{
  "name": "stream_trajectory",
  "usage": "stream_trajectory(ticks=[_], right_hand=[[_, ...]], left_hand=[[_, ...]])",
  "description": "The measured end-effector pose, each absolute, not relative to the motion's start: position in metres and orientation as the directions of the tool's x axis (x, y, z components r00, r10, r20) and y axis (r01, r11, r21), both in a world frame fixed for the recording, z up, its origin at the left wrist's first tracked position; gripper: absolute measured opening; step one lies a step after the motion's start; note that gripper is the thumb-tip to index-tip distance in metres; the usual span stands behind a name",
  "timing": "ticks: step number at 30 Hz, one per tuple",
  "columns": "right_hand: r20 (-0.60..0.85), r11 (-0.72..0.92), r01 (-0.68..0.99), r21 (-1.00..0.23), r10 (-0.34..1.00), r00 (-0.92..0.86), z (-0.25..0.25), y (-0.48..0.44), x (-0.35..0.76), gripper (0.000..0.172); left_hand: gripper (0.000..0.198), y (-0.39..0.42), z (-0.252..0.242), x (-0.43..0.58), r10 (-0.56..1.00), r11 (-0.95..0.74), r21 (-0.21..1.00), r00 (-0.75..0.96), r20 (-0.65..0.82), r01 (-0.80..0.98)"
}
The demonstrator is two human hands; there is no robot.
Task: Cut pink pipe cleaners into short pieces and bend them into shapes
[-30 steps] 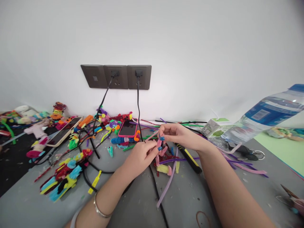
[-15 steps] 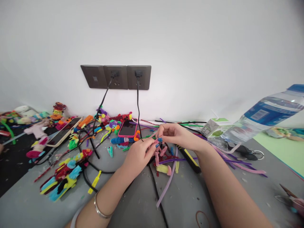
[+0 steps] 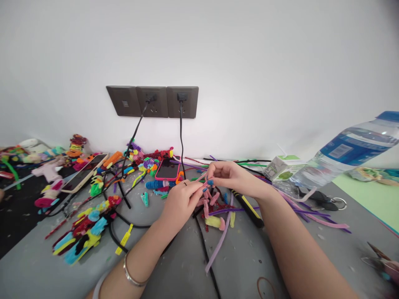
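A thin pink pipe cleaner (image 3: 200, 177) is pinched between my two hands above the grey table. My left hand (image 3: 183, 199) is closed on it, thumb against fingers, with a ring on one finger. Close beside it, my right hand (image 3: 226, 176) pinches the same strip, the blue-nailed fingertips nearly touching the left ones. Just below the hands lie bent pink pipe cleaner pieces (image 3: 213, 198) and a yellow-and-pink piece (image 3: 214, 221). A pale lilac strip (image 3: 222, 245) and a black-and-yellow handle (image 3: 249, 209) lie near my right wrist.
Left stand colourful pipe cleaner figures (image 3: 84, 228), black cables (image 3: 137, 225) and a phone (image 3: 84, 172). Behind my hands lies a pink-cased phone (image 3: 167, 169). Rightward are a drink carton (image 3: 283, 167), a tilted water bottle (image 3: 346, 147), keys (image 3: 327, 200) and blurred scissors (image 3: 382, 261).
My left fingers have shifted very slightly against the pink strip. My right hand and the things on the table look unmoved.
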State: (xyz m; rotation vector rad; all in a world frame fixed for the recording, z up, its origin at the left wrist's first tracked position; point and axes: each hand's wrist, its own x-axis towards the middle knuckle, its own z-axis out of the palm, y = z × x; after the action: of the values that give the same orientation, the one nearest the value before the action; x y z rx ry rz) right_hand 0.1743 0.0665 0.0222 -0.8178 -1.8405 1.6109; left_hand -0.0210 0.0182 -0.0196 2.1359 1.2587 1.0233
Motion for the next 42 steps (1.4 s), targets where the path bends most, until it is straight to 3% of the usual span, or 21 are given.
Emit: stream_trajectory(ticks=[7,12,19,23,29,34,42], right_hand=[[0.019,0.141,0.139,-0.980,0.767,-0.642,0.023,0.067,0.172,0.029],[0.029,0.209,0.201,-0.957,0.760,-0.649,0.020,0.069,0.171,0.028],[0.065,0.264,0.211,-0.941,0.752,-0.656,0.018,0.068,0.168,0.024],[0.067,0.270,0.223,-0.937,0.763,-0.643,0.018,0.067,0.166,0.025],[0.141,0.333,0.356,-0.873,0.872,-0.469,0.014,0.074,0.172,0.017],[0.164,0.409,0.493,-0.768,0.869,-0.466,0.001,0.081,0.172,0.026],[0.059,0.403,0.577,-0.711,0.851,-0.521,-0.014,0.085,0.171,0.036]], left_hand=[[0.026,0.017,-0.020,-0.020,0.888,-0.457,0.666,0.257,0.381,0.590],[0.021,0.018,-0.019,-0.020,0.920,-0.391,0.734,0.246,0.305,0.555],[0.009,0.025,-0.017,-0.020,0.974,-0.202,0.970,0.134,0.184,0.135],[0.011,0.030,-0.017,-0.022,0.985,-0.167,0.983,0.042,0.170,-0.075],[0.018,0.034,-0.017,-0.022,0.991,-0.096,0.934,-0.122,0.057,-0.345],[0.028,0.034,-0.015,-0.023,0.984,-0.046,0.897,-0.174,-0.035,-0.439],[0.026,0.032,-0.014,-0.022,0.991,-0.055,0.901,-0.134,-0.004,-0.431]])
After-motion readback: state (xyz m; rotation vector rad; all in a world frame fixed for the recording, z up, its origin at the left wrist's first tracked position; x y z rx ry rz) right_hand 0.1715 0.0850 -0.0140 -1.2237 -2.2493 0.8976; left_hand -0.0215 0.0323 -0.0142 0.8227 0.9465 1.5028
